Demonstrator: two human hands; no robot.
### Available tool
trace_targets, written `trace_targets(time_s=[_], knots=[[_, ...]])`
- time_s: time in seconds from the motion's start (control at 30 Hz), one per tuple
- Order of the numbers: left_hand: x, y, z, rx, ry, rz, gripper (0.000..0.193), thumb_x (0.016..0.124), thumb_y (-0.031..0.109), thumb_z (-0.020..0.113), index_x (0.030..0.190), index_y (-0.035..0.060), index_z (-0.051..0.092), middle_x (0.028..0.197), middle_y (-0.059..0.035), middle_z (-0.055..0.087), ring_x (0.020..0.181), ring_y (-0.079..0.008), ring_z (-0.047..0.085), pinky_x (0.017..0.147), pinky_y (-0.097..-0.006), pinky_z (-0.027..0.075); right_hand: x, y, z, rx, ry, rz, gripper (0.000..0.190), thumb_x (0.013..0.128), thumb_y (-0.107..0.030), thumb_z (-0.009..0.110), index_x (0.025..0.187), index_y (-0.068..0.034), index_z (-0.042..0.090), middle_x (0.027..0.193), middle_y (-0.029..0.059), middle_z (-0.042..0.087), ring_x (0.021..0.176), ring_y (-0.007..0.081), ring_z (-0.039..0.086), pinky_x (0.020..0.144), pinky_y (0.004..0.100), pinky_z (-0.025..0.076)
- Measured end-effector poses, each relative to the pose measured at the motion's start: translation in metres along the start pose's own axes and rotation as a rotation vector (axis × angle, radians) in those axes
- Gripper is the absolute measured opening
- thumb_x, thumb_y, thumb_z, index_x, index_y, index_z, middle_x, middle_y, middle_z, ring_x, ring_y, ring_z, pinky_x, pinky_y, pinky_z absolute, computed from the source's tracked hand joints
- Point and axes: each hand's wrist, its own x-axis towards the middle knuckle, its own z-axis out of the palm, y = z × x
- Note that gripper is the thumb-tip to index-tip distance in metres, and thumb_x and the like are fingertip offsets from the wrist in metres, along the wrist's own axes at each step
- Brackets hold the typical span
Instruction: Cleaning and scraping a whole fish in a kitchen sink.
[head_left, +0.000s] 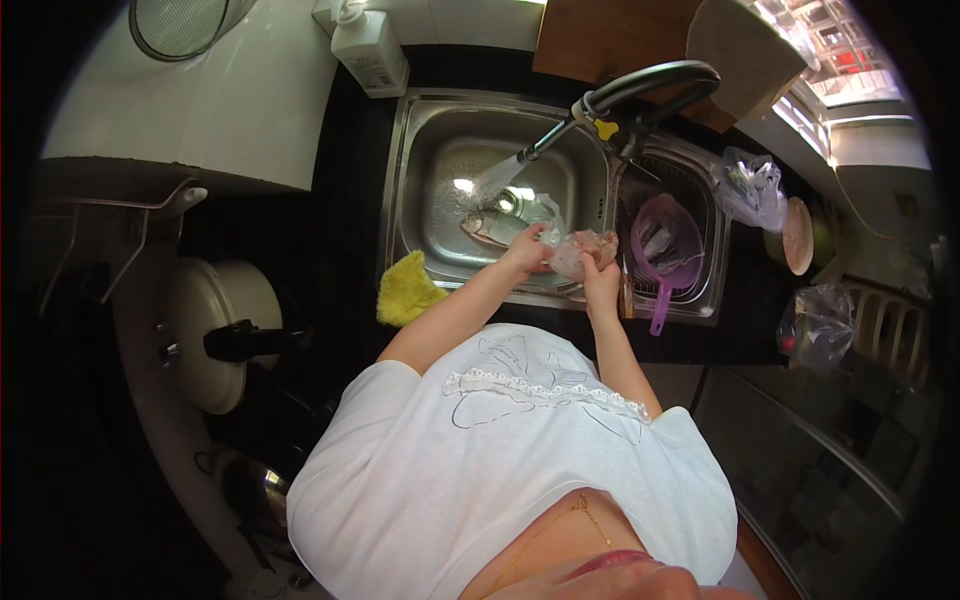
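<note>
My left hand (529, 251) pinches one side of a clear plastic bag (562, 259) over the front of the steel sink basin (427, 165). On the bag's other side my right hand (600, 279) grips it near the divider between the basins. Something pinkish shows through the film; what it is I cannot tell. A whole fish (495, 226) lies on the basin floor just beyond my left hand, its tail end partly hidden. Water sprays from the pull-down faucet (551, 139) into the basin behind the fish.
A purple handled strainer (667, 240) holding crumpled plastic rests in the smaller right basin. A yellow cloth (409, 289) lies at the front left sink rim. Beyond stands a white pump bottle (371, 56). Plastic bags (750, 187) sit at right, a pressure cooker (217, 330) at left.
</note>
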Motion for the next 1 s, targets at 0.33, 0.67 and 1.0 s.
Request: trace_targets(time_s=[0.33,0.67,1.0], knots=[[0.000,-0.003,-0.021,0.826,-0.154,0.464,0.038,0.073,-0.009,0.047,0.105,0.0032,0.064,0.097,-0.0090,0.060,0.092,-0.0180,0.059,0.077,-0.0280,0.047,0.030,-0.026,-0.014,0.036,-0.465,-0.152,0.040,0.072,-0.006,0.071,0.110,-0.002,0.057,0.089,0.0031,0.062,0.088,0.0167,0.060,0.080,0.0287,0.048],[-0.026,0.030,-0.042,0.045,-0.053,-0.086,0.034,0.088,0.025,0.059,0.114,0.0033,0.053,0.103,-0.0127,0.060,0.086,-0.0238,0.062,0.076,-0.0360,0.053,0.027,-0.044,0.029,-0.556,-0.139,-0.480,0.020,0.076,-0.011,0.070,0.080,0.000,0.055,0.074,0.0116,0.054,0.064,0.0184,0.053,0.059,0.0294,0.042],[-0.095,0.022,-0.121,-0.122,0.040,0.245,0.031,0.080,0.001,0.057,0.111,0.0048,0.057,0.101,-0.0047,0.062,0.091,-0.0157,0.061,0.078,-0.0343,0.051,-0.045,-0.091,0.098,-0.265,-1.003,-0.364,0.045,0.076,-0.005,0.070,0.119,-0.009,0.054,0.120,0.0080,0.052,0.100,0.0192,0.057,0.082,0.0281,0.049]])
